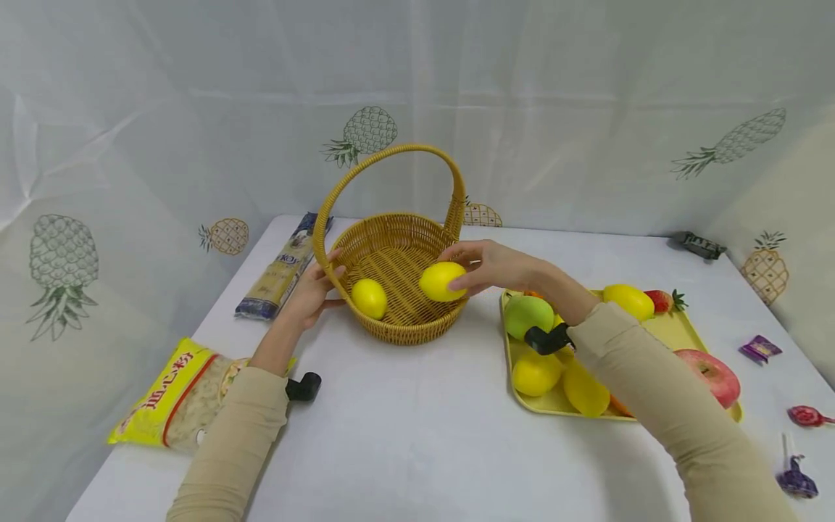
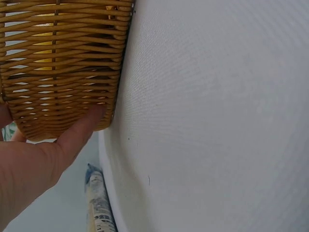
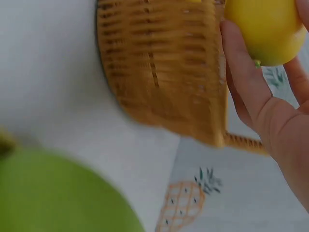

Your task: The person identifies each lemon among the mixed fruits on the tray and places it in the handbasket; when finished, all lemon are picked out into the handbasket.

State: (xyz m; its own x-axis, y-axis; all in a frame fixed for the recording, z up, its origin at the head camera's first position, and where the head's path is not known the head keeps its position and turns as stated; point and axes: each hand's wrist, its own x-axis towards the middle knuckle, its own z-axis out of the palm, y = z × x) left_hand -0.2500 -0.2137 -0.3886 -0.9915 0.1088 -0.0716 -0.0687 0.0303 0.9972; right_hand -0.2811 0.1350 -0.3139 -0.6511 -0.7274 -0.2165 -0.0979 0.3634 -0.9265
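Note:
A round wicker basket (image 1: 407,333) with a tall arched handle stands at the middle back of the table. One lemon (image 1: 369,299) lies inside it, toward the left. My left hand (image 1: 309,290) grips the basket's left side near the handle's foot; in the left wrist view its thumb (image 2: 79,133) presses the outer weave. With fingers and thumb, my right hand (image 1: 492,264) holds another lemon (image 1: 442,281) over the right part of the basket. In the right wrist view this lemon (image 3: 265,29) shows close to the rim, between the fingers.
At right, a yellow tray (image 1: 672,330) carries a green fruit (image 1: 529,317), a red apple (image 1: 711,377), a strawberry (image 1: 660,301) and several lemons. Left lie a long noodle pack (image 1: 277,279) and a yellow bag (image 1: 176,399). Wrapped sweets (image 1: 759,349) lie along the right edge.

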